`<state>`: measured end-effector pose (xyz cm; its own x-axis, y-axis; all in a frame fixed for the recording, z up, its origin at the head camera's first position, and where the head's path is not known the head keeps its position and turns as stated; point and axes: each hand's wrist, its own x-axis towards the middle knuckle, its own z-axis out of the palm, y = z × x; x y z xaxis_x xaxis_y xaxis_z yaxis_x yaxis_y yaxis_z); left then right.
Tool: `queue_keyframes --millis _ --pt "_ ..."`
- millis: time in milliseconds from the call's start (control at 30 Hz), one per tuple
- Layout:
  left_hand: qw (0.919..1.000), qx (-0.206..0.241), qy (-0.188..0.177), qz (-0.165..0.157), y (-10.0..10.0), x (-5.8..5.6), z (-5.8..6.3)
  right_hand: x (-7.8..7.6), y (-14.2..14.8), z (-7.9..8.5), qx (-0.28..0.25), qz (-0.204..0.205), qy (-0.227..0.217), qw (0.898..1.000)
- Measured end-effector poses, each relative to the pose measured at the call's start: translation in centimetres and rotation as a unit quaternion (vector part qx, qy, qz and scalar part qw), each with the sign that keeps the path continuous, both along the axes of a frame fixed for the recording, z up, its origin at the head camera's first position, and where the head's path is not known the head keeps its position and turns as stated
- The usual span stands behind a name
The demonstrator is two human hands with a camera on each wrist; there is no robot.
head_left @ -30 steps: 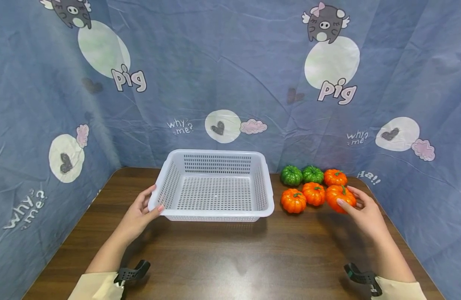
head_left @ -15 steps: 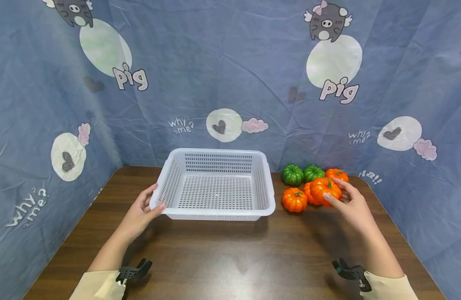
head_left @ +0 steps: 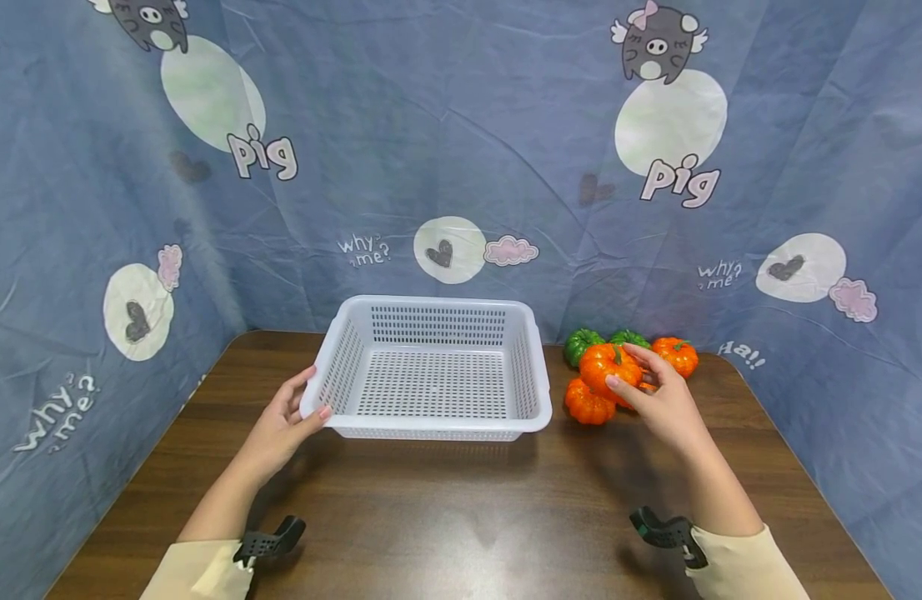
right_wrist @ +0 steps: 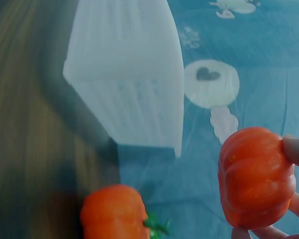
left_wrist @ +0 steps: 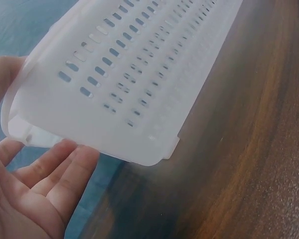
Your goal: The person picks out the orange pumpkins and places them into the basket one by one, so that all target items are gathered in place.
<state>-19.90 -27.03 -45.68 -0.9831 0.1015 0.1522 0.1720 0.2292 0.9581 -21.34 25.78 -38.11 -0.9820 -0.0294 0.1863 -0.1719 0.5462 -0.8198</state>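
Note:
A white perforated plastic basket (head_left: 431, 429) stands on the table. My left hand (head_left: 281, 425) grips its left front corner, thumb over the rim; in the left wrist view the fingers (left_wrist: 72, 172) lie against its outer wall. My right hand (head_left: 667, 408) holds an orange toy pumpkin (head_left: 609, 369) between thumb and fingers, raised above the others, right of the basket. In the right wrist view this pumpkin (right_wrist: 256, 178) hangs apart from the basket's wall (right_wrist: 124, 99). Below it sits another orange pumpkin (head_left: 588, 403); one more behind is mostly hidden.
Two green pumpkins (head_left: 582, 346) stand at the back, partly covered by the held one. An orange pumpkin (head_left: 675, 357) sits at the back right. Blue patterned cloth (head_left: 461, 150) walls in the brown wooden table (head_left: 446, 508) behind and at both sides.
My right hand has carried the orange pumpkin leftward and a little up, from the right end of the group toward the basket. The left hand has kept its grip on the basket.

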Motion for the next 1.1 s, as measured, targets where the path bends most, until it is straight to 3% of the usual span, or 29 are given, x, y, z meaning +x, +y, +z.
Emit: queue_keyframes --millis 333,833,1100 --pt "1.0 0.002 0.001 0.001 -0.1 -0.1 -0.2 -0.6 -3.2 0.1 -0.046 0.019 -0.01 0.999" --pt "0.9998 0.017 0.003 0.005 0.2 -0.1 -0.3 -1.5 -7.6 -0.5 -0.061 0.044 -0.008 0.997" --pt "0.9997 0.02 0.001 0.01 0.0 -0.1 -0.7 -2.2 -10.6 -0.1 -0.132 0.093 -0.001 0.987"
